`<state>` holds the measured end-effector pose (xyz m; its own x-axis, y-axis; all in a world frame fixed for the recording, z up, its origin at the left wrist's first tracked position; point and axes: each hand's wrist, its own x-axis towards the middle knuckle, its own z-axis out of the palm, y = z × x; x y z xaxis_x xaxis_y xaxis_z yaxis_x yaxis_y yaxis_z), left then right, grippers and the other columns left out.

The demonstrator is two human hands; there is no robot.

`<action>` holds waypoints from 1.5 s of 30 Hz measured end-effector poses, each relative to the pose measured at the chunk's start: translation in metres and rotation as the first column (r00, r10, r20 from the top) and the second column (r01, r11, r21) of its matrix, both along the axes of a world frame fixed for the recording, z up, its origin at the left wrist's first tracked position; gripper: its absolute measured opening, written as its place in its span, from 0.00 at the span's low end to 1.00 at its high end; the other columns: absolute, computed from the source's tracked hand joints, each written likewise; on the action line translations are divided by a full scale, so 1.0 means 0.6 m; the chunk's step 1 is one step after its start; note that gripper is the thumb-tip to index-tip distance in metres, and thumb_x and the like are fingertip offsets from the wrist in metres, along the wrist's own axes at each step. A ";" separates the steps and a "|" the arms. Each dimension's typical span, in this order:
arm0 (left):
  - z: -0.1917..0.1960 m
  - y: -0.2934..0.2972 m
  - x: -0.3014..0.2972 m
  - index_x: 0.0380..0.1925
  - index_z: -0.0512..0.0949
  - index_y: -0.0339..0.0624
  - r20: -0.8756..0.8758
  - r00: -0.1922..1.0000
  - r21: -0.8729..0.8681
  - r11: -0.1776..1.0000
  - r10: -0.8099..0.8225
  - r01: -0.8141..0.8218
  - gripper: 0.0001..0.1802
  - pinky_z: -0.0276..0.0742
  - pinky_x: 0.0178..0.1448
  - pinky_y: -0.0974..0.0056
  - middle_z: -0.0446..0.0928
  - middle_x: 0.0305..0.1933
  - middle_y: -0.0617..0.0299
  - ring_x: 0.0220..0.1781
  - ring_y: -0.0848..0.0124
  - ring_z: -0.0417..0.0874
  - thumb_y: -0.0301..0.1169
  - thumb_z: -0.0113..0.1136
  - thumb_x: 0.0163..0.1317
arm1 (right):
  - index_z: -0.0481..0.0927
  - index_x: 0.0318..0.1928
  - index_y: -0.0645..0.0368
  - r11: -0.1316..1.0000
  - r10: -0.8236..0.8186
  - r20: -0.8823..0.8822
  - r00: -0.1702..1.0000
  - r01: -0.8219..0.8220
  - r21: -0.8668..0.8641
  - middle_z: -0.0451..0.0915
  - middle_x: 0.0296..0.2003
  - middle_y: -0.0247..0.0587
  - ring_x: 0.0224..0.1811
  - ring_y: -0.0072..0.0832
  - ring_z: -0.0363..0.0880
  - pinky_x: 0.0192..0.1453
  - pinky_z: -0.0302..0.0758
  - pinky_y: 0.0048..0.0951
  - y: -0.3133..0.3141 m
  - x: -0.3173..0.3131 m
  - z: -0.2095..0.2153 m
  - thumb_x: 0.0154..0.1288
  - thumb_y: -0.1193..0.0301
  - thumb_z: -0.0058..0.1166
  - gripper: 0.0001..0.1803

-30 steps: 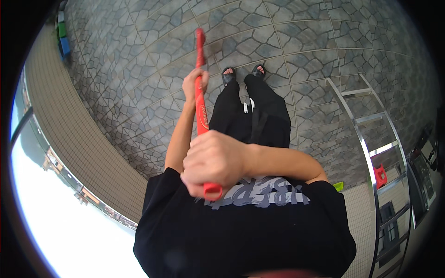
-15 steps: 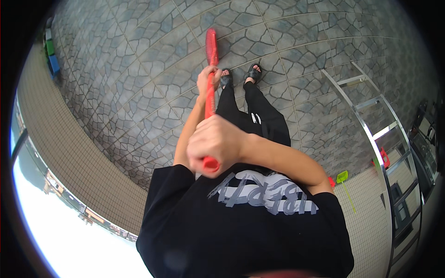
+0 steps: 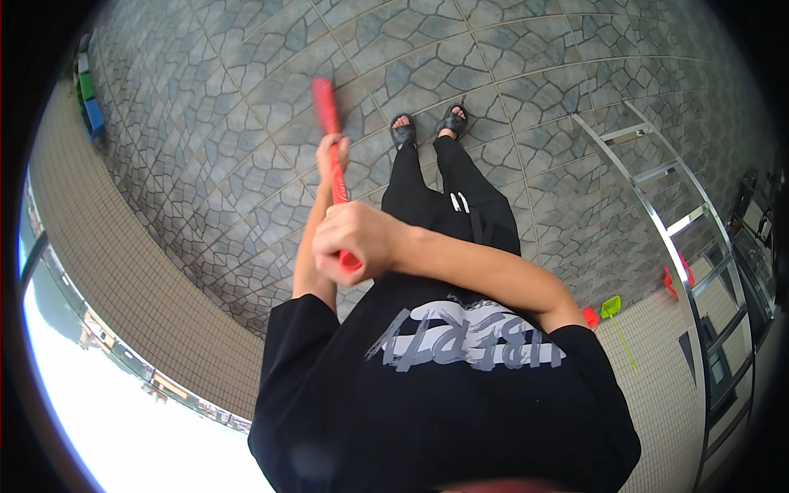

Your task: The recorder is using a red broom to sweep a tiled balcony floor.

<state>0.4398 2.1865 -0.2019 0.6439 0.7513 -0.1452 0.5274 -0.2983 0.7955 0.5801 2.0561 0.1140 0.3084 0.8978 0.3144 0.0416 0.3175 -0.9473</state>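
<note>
Right hand (image 3: pixel 355 238): fist closed round the near end of the red long-handled tool (image 3: pixel 335 177). Left hand (image 3: pixel 335 156): wrapped on the shaft farther down. Head blurred, over the paved floor (image 3: pixel 246 148). Advice: keep both grips firm, strokes short. Open room left; metal ladder (image 3: pixel 657 189) right.

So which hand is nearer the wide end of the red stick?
Left. The left hand grips the red stick partway along, just short of its wide end. The right hand wraps the opposite end, close to the chest.
</note>
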 end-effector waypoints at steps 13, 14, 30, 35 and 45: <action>0.166 0.004 0.015 0.30 0.83 0.41 -0.154 0.985 0.051 0.996 0.074 -0.067 0.11 0.81 0.47 0.58 0.87 0.39 0.55 0.39 0.53 0.89 0.37 0.67 0.59 | 0.71 0.20 0.56 0.973 0.059 -0.013 0.998 -0.054 0.222 0.66 0.16 0.31 0.15 0.33 0.65 0.24 0.64 0.34 -0.003 0.040 0.107 0.49 0.81 0.58 0.10; 0.139 0.014 -0.006 0.30 0.83 0.41 -0.147 0.986 0.051 0.996 0.074 -0.067 0.11 0.81 0.47 0.58 0.87 0.39 0.55 0.39 0.53 0.89 0.37 0.67 0.59 | 0.70 0.20 0.57 0.974 0.058 -0.044 0.997 -0.046 0.220 0.66 0.16 0.32 0.15 0.35 0.65 0.24 0.64 0.35 -0.001 0.031 0.070 0.49 0.81 0.58 0.10; 0.165 -0.053 0.217 0.28 0.79 0.37 0.034 0.966 -0.074 0.963 -0.258 0.260 0.12 0.81 0.50 0.61 0.89 0.44 0.52 0.46 0.59 0.91 0.36 0.66 0.57 | 0.69 0.20 0.52 0.993 -0.057 0.232 0.971 0.031 0.116 0.69 0.17 0.29 0.18 0.30 0.73 0.24 0.67 0.32 -0.009 0.041 0.139 0.47 0.70 0.65 0.14; 0.148 -0.008 0.153 0.29 0.80 0.38 -0.065 0.961 0.006 0.963 -0.267 0.268 0.14 0.80 0.48 0.54 0.86 0.39 0.50 0.42 0.49 0.87 0.38 0.69 0.58 | 0.65 0.17 0.53 0.964 -0.181 0.046 0.982 0.168 0.204 0.65 0.15 0.30 0.15 0.32 0.66 0.22 0.63 0.33 -0.044 0.064 0.096 0.43 0.80 0.57 0.12; 0.066 0.038 0.074 0.29 0.76 0.36 -0.026 0.905 -0.011 0.905 -0.424 0.424 0.15 0.77 0.41 0.55 0.78 0.28 0.50 0.33 0.52 0.81 0.32 0.74 0.56 | 0.58 0.16 0.59 0.975 -0.218 -0.081 0.973 0.221 0.033 0.60 0.14 0.41 0.16 0.41 0.61 0.26 0.60 0.41 -0.099 0.039 -0.002 0.53 0.84 0.55 0.19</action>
